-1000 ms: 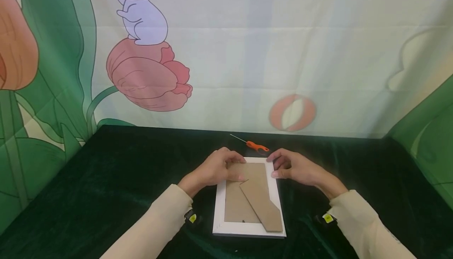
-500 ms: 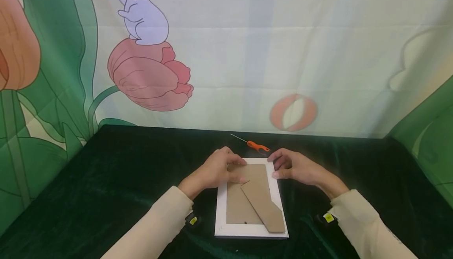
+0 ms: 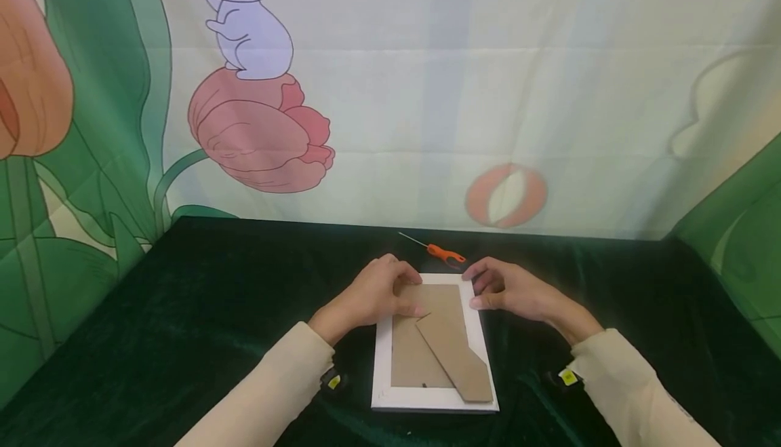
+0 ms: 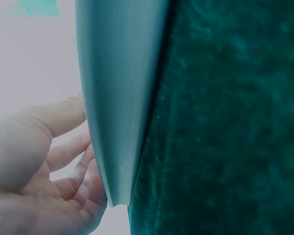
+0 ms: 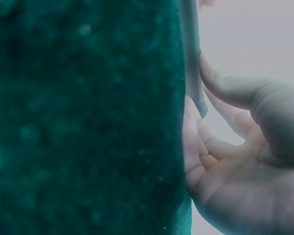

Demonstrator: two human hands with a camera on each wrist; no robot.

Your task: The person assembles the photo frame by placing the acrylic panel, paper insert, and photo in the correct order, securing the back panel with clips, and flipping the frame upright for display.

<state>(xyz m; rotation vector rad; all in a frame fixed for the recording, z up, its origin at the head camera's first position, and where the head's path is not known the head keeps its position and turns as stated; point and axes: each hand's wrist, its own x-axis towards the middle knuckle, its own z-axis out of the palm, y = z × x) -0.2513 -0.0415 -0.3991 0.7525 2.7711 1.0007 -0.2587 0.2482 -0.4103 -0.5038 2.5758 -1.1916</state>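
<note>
A white picture frame (image 3: 382, 365) lies face down on the dark green cloth, its brown backing board (image 3: 411, 365) upward. A brown easel stand (image 3: 454, 359) slants across the board, its wide end over the lower right border. My left hand (image 3: 375, 291) holds the frame's upper left part, thumb on the board and fingers curved to the top border. My right hand (image 3: 512, 287) grips the upper right corner between thumb and curled fingers. The left wrist view shows the frame's side (image 4: 122, 98) in front of the fingers; some right fingertips are hidden.
Behind the frame lies a screwdriver (image 3: 444, 254) with an orange handle, its shaft pointing back left. Dark green velvet cloth (image 3: 244, 284) covers the table. A printed curtain (image 3: 390, 94) with flowers and a white animal hangs at the back edge.
Both hands keep their places on the frame. The whole scene shifts very slightly right and down in the head view; the screwdriver has not moved relative to the cloth.
</note>
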